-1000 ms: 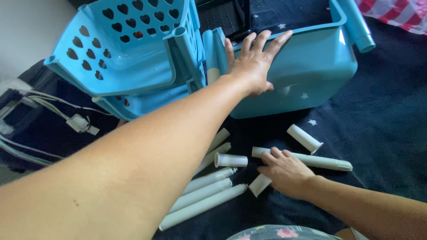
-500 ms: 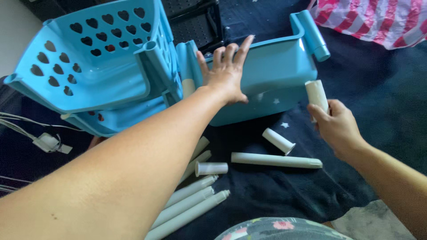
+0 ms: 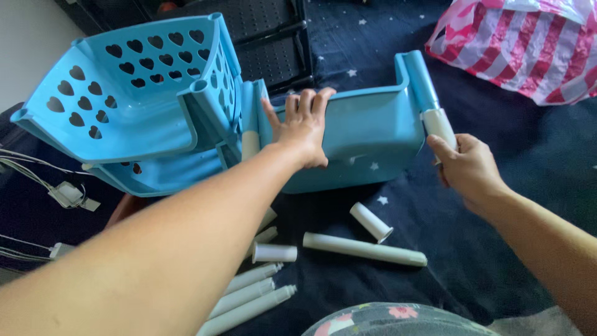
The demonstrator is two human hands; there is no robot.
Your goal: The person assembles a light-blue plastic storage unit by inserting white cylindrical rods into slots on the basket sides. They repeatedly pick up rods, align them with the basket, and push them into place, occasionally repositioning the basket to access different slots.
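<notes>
Left hand (image 3: pixel 305 127) spread flat against blue tray (image 3: pixel 367 140) wall, right hand (image 3: pixel 467 167) closed around short white tube (image 3: pixel 439 126) at tray's corner post, more white tubes (image 3: pixel 364 249) lying below on dark starry cloth (image 3: pixel 497 249)

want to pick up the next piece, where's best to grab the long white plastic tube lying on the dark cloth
Grip the long white plastic tube around its middle, coming down from above with the fingers across its width. It lies flat and nearly level on the dark star-printed cloth, with both long sides open. The short white plastic tube lies close above its centre, so a grip slightly toward the right end looks roomier.
</notes>
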